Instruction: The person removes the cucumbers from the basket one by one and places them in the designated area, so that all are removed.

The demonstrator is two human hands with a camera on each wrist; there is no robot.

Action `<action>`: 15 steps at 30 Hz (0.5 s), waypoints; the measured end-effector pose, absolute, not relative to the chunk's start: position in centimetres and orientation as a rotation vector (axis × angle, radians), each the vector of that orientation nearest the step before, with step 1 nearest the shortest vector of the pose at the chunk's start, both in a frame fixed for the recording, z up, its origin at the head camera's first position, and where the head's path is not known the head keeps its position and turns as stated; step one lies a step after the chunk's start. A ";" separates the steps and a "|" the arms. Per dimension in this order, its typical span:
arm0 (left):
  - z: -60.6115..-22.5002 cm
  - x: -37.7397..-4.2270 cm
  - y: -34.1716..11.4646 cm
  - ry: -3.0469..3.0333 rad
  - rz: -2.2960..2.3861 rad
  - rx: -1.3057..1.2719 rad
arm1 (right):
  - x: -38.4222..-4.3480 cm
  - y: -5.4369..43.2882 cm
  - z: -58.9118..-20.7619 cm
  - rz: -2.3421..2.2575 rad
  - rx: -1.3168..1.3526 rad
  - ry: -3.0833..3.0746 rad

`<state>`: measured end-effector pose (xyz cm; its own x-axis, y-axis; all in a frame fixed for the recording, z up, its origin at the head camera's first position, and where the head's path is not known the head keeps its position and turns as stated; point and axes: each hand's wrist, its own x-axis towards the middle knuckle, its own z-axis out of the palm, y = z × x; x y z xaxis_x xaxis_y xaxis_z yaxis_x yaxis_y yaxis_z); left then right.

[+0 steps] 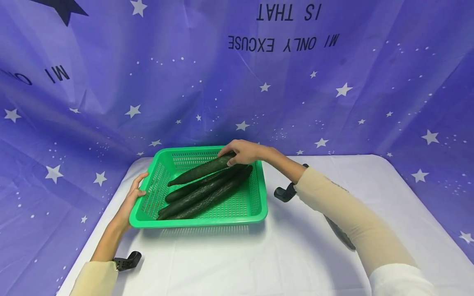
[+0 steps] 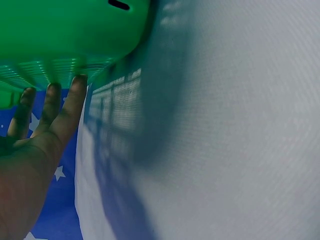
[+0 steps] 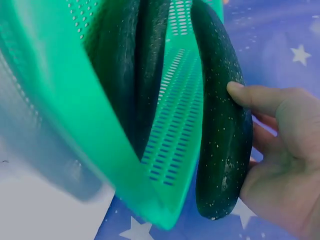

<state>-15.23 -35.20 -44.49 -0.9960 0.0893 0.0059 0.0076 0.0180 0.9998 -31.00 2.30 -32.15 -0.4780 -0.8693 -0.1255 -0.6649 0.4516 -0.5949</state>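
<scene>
In the head view my right hand (image 1: 245,152) grips a dark green cucumber (image 1: 201,171) near its right end, thumb on one side and fingers on the other. It slants over the back part of a green plastic basket (image 1: 200,223). The right wrist view shows the pale-speckled skin of this cucumber (image 3: 222,130) against the thumb. Three more cucumbers (image 1: 207,192) lie side by side in the basket. My left hand (image 1: 127,203) holds the basket's left side, thumb at the rim. From the left wrist, its other fingers (image 2: 70,110) touch the slotted outer wall from below.
Another cucumber (image 1: 340,233) lies on the white-covered table (image 1: 207,263), partly hidden under my right forearm. A purple star-printed cloth (image 1: 207,82) hangs behind and beside the table. Black camera mounts (image 1: 127,261) are strapped to both wrists.
</scene>
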 end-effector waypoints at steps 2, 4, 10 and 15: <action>-44.6 -15.1 -35.2 2.197 2.152 0.099 | -30.6 3.5 -31.8 -0.761 -1.236 2.305; -44.6 -15.1 -35.1 2.198 2.143 0.098 | -30.0 4.8 -31.6 -0.855 -1.178 2.316; -44.6 -15.1 -35.2 2.167 2.167 0.123 | -27.8 9.1 -30.8 -1.035 -0.985 2.427; -44.8 -15.2 -35.3 2.156 2.194 0.123 | -25.6 12.4 -30.4 -1.137 -0.853 2.522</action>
